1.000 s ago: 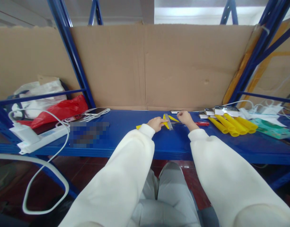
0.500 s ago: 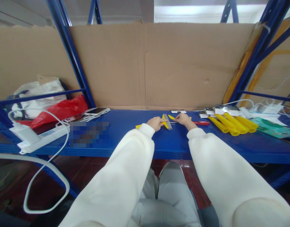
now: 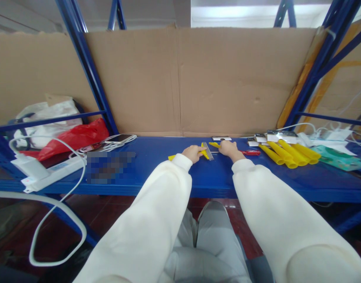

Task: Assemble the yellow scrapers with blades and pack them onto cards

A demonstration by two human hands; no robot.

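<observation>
My left hand (image 3: pixel 192 153) is wrapped round the yellow handle of a scraper (image 3: pixel 208 151), whose flat metal blade points to the right. Part of the handle shows behind my left wrist. Just right of the blade, my right hand (image 3: pixel 228 148) pinches a small yellow plastic piece (image 3: pixel 214 144) that is apart from the scraper. Beside my right wrist lies a red-handled screwdriver (image 3: pixel 251 153) on the blue shelf top (image 3: pixel 156 153); its thin shaft runs left beneath my right hand. A white packet (image 3: pixel 221 138) rests behind the hand.
Several yellow tubular handles (image 3: pixel 289 153) lie at the right, with small boxes (image 3: pixel 282 136) behind and a green packet (image 3: pixel 338 157) beyond. A white power strip (image 3: pixel 55 173), a phone (image 3: pixel 120 138) and a red bag (image 3: pixel 77 135) are at the left. Cardboard (image 3: pixel 227 82) walls the back.
My right hand has turned slightly, and the yellow piece in its fingers now lies at a flatter angle close to the blade. My left hand has barely shifted.
</observation>
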